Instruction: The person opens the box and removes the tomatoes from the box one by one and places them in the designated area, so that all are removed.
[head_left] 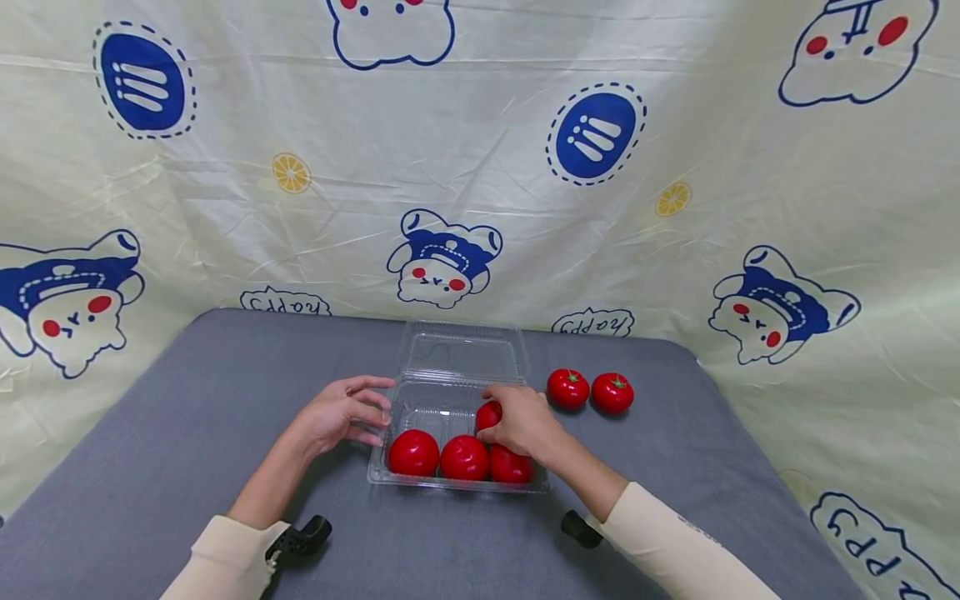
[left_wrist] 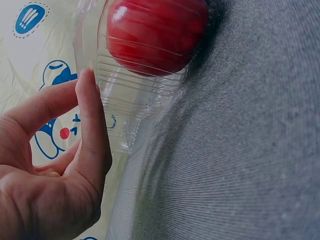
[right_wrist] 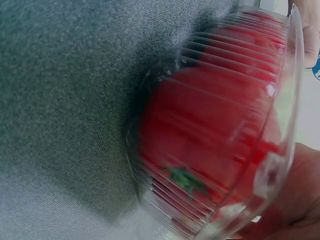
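Observation:
A clear plastic clamshell box (head_left: 429, 417) lies with its lid (head_left: 465, 354) folded back. Three red tomatoes line its front side: one at the left (head_left: 413, 452), one in the middle (head_left: 464, 457) and one at the right (head_left: 511, 465). Inside the box's right part, my right hand (head_left: 528, 423) grips another tomato (head_left: 488, 416), partly hidden by the fingers. My left hand (head_left: 337, 418) is at the box's left wall, its fingers (left_wrist: 92, 120) extended and loosely bent, holding nothing. Through the ribbed wall in the right wrist view, a tomato (right_wrist: 195, 135) shows a green stem.
Two more tomatoes, a nearer-in one (head_left: 567, 389) and an outer one (head_left: 612, 393), stand on the grey cloth-covered table (head_left: 247, 392) right of the box. Behind the table hangs a pale printed curtain (head_left: 480, 167).

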